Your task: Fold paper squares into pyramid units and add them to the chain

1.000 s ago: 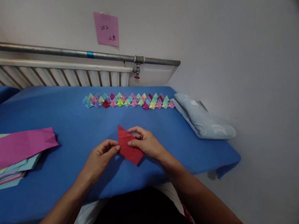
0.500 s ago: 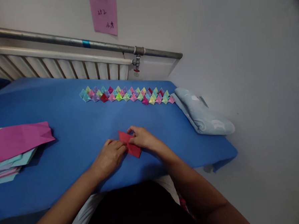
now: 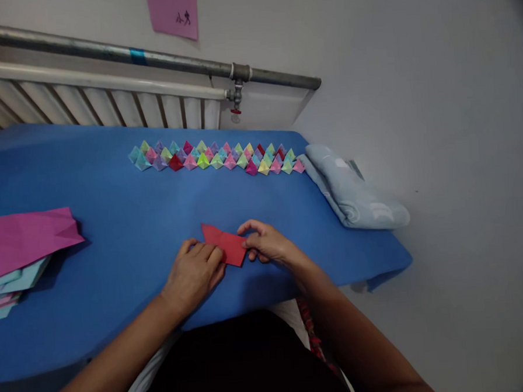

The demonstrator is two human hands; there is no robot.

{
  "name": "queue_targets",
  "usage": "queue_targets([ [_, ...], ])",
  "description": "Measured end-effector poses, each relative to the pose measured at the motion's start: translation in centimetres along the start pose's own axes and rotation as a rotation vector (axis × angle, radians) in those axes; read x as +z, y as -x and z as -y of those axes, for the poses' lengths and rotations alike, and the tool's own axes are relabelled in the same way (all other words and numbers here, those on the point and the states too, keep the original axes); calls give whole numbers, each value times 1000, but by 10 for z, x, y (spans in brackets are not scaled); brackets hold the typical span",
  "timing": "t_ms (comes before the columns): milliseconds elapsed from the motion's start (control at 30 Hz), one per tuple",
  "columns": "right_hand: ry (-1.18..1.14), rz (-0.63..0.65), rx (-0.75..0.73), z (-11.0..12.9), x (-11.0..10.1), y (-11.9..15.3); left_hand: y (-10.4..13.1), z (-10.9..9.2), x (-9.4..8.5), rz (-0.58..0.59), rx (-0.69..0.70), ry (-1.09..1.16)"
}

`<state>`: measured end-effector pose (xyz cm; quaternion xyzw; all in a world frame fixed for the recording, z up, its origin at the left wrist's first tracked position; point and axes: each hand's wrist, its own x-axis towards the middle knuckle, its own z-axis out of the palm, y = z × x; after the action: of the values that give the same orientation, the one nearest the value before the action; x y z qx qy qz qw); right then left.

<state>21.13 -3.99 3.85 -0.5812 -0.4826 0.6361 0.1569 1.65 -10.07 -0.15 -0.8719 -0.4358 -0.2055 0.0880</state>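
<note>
Red paper (image 3: pixel 231 246), likely light, crease-prone: best held by edges. Right hand (image 3: pixel 264 244) pinches three-o'clock edge; left hand (image 3: pixel 193 274) covers eight-o'clock side, grip unclear.

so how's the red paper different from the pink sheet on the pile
The red paper is red, while the pink sheet is a purplish pink. Both the left hand and right hand touch the red paper; neither touches the pink sheet. The pink sheet looks bigger, running out of view, while the red paper shows partly behind fingers. Both are paper.
</note>
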Motion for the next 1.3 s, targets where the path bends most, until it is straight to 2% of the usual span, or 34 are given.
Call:
queue_targets([
  [100,12,15,-36,-5,-3,-1,1,-3,2,-54,21,-36],
  [167,78,-11,-127,-12,-5,0,2,-4,3,-82,23,-50],
  [233,222,-91,-299,-22,-7,3,3,-6,4,-98,20,-51],
  [367,618,-266,-745,-43,-9,7,5,-6,6,-116,13,-29],
  [433,741,-301,-870,-50,-10,4,6,-6,7,-128,4,-14],
  [500,802,-317,-923,-55,-11,-1,7,-6,7,-132,-6,0],
  [833,807,-308,-942,-54,-20,-10,4,-8,9,-117,-85,18],
  [1133,735,-271,-806,-46,-20,-10,-4,-9,5,-92,-187,72],
  [1300,702,-269,-732,-40,-17,-9,-6,-7,5,-35,-269,130],
])
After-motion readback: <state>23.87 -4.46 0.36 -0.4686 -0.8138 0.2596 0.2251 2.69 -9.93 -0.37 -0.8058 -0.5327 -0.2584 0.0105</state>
